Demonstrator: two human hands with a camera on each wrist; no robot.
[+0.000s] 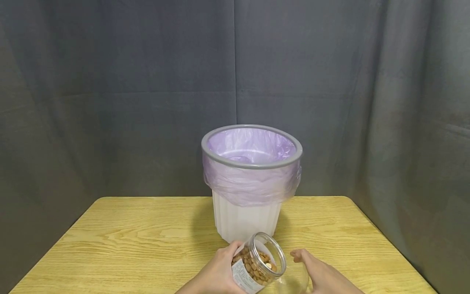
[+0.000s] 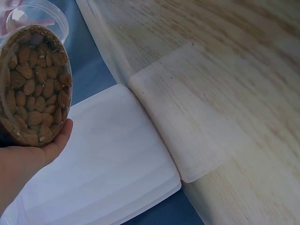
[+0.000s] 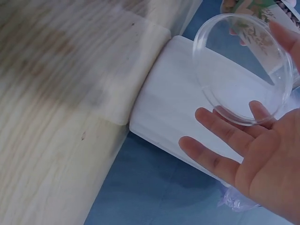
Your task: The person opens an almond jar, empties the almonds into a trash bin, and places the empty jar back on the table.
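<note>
Biggest thing here is the dark grey fabric curtain backdrop (image 1: 110, 81) hanging behind everything, and in front of it a light wooden table with rounded corners (image 1: 128, 241). Sitting on the table near the middle is a white ribbed plastic waste bin with a grey rim (image 1: 244, 222), lined with a pale purple plastic bag (image 1: 251, 183) that's folded down over the outside of the rim. Right in front of the bin, close to the near edge of the table, is a clear round plastic jar of almonds with a paper label (image 1: 257, 265). It's tilted so its open mouth points up and towards the bin, and the nuts fill it roughly halfway. The left hand (image 1: 218, 271) has its fingers curled round the jar's side, gripping it; the left wrist view shows the jar's almond-packed bottom pressed against the palm. Just to the right of the jar, the right hand (image 1: 323, 277) is spread with fingers straight and relaxed, and a clear round plastic lid (image 3: 243, 70) rests against its fingertips (image 3: 260, 112), best seen in the right wrist view. The lid is just beside the jar, not on it.
</note>
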